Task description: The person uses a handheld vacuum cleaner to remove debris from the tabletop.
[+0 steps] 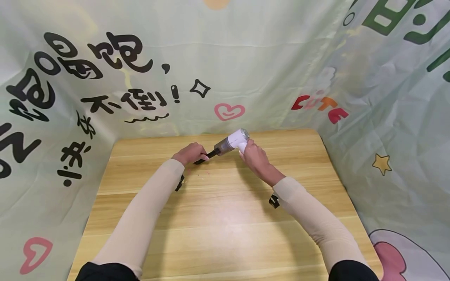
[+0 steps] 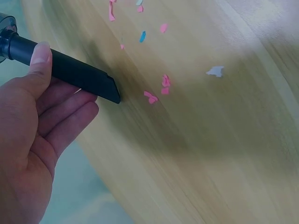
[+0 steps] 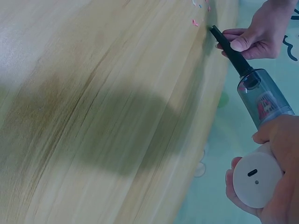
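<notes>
A white handheld vacuum cleaner (image 1: 236,138) with a see-through dust cup (image 3: 265,97) is held above the far part of the table. My right hand (image 1: 256,158) grips its white handle, whose round end (image 3: 258,179) shows in the right wrist view. On its front sits a black crevice nozzle (image 2: 70,64), which slants down to the left. My left hand (image 1: 192,153) holds this nozzle, thumb on top and fingers underneath. Pink paper scraps (image 2: 150,97), a blue scrap (image 2: 142,36) and a white scrap (image 2: 215,71) lie near the nozzle's slanted tip.
The wooden table (image 1: 225,226) reaches back to a printed cloth backdrop (image 1: 246,70), which also hangs at both sides. A black wrist strap piece (image 1: 179,183) hangs below the left sleeve, and another black piece (image 1: 274,201) below the right sleeve.
</notes>
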The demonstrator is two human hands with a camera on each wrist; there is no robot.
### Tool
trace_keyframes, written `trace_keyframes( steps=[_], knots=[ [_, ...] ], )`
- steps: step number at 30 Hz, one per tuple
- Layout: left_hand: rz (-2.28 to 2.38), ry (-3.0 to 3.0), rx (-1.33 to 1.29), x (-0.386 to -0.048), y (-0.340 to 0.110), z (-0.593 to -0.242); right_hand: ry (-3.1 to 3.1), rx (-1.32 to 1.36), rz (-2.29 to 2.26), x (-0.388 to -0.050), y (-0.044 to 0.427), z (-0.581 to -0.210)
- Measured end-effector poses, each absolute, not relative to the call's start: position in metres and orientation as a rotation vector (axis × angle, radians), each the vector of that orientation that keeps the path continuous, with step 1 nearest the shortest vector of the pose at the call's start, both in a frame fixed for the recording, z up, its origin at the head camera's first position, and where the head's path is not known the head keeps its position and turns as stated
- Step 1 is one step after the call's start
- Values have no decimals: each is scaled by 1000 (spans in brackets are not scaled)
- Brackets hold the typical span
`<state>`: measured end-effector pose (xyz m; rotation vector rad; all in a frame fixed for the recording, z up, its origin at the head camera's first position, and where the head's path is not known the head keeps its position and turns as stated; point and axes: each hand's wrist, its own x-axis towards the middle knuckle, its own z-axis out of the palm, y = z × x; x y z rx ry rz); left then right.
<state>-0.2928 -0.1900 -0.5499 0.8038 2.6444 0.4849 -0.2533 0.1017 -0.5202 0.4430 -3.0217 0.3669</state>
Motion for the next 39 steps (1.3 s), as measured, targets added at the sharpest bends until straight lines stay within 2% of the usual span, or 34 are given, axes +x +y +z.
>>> trace_keyframes(
  steps=[39],
  knots=[
    [513,2602,753,-278,-204,-552,-3023,453,372,-249,91,-534]
  ],
)
